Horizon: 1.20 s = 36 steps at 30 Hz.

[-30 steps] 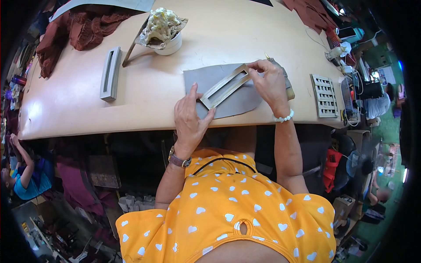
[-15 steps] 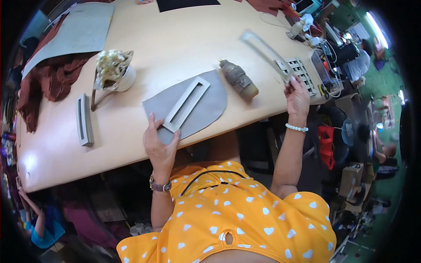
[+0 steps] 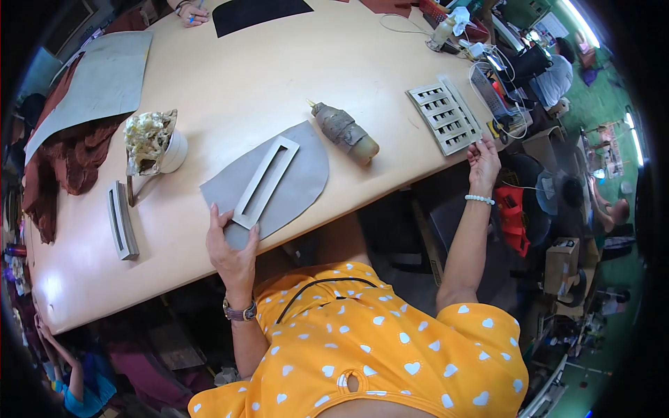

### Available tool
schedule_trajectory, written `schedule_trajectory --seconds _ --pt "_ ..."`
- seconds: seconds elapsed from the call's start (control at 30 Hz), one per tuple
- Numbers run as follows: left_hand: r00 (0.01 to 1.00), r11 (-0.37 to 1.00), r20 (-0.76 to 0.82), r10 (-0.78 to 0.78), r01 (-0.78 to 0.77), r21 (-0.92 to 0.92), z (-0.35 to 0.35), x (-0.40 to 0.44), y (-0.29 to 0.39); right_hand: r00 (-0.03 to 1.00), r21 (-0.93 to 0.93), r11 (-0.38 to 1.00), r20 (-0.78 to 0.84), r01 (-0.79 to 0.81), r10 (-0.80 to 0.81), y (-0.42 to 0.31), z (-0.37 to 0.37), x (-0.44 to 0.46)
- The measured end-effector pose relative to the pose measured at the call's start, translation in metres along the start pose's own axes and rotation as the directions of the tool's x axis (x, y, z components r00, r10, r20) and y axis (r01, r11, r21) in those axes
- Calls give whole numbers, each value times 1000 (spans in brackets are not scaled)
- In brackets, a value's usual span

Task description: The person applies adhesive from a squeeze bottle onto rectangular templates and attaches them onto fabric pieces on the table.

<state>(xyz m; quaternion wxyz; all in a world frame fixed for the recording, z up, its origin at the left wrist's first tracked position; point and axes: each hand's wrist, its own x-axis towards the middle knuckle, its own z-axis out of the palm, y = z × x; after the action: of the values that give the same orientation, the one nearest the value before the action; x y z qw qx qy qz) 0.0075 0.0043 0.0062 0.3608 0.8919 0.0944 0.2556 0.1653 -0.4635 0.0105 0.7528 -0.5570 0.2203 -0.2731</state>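
On the table lies a grey rounded sheet (image 3: 296, 174), which looks like leather, and a pale slotted frame (image 3: 268, 177) rests slantwise on top of it. My left hand (image 3: 233, 261) grips the frame's near end between thumb and forefinger, its fingertips also over the sheet. At the table's right edge, my right hand (image 3: 483, 167) pinches the near end of a long pale strip (image 3: 458, 101). That strip lies along the right side of a row of slotted frames (image 3: 444, 117). A cloth-wrapped bottle (image 3: 345, 132) with a yellowish tip is on its side beyond the sheet.
To the left stand a white tub (image 3: 175, 152) with a crusted brush holder and a stack of slotted frames (image 3: 122, 221). Brown material (image 3: 83, 157) and a large grey sheet (image 3: 104, 83) cover the far left. Another person's hand (image 3: 193, 14) shows at the far edge.
My right hand has lowered the long strip from the air onto the slotted frames at the right. My left hand stays at the frame's end while the view has shifted.
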Motion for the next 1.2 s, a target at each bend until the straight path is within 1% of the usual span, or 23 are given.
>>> schedule_trajectory --seconds 0.2,0.5,0.7,0.8,0.87,0.9,0.97,1.0,1.03,1.07,1.1,1.13,1.2 --pt "1000 1000 -20 18 -18 -24 2 0 -2 1000 -95 995 -4 -15 15 2 -1 5" --pt "1000 999 -11 9 -9 -32 1 0 -1 999 -181 983 -39 0 -8 4 1 4" --pt "1000 1000 -11 -7 6 -24 0 0 1 998 -281 960 -58 14 -31 2 1 -2" --pt "1000 1000 -9 0 0 -27 1 -1 -2 989 -409 906 -49 110 -143 1 -5 -9" --pt "1000 1000 -6 -6 6 -29 1 0 -2 952 -549 801 -32 238 -305 2 -5 -18" --pt "1000 1000 -6 -12 12 -29 0 -1 -2 925 -612 734 -10 296 -381 4 -2 -25" --pt "1000 1000 -9 -3 3 -28 1 0 -3 879 -496 740 117 455 -463 9 22 -53" --pt "1000 1000 -10 -1 0 -22 0 0 -3 908 -589 695 208 413 -363 -3 43 -84" --pt "1000 1000 -4 -1 1 -21 0 0 -4 894 -473 761 287 444 -343 2 63 -105" --pt "1000 1000 -2 -4 4 -19 -1 0 -4 857 -430 766 420 479 -300 9 78 -122" --pt "1000 1000 -3 -10 10 -17 -1 -1 -4 812 -460 726 536 510 -231 9 94 -140" --pt "1000 1000 16 -7 8 -17 -3 0 -4 677 -456 535 651 711 -344 10 109 -154" --pt "1000 999 15 15 -15 -52 -4 -1 -5 680 -514 488 683 706 -265 22 129 -167"
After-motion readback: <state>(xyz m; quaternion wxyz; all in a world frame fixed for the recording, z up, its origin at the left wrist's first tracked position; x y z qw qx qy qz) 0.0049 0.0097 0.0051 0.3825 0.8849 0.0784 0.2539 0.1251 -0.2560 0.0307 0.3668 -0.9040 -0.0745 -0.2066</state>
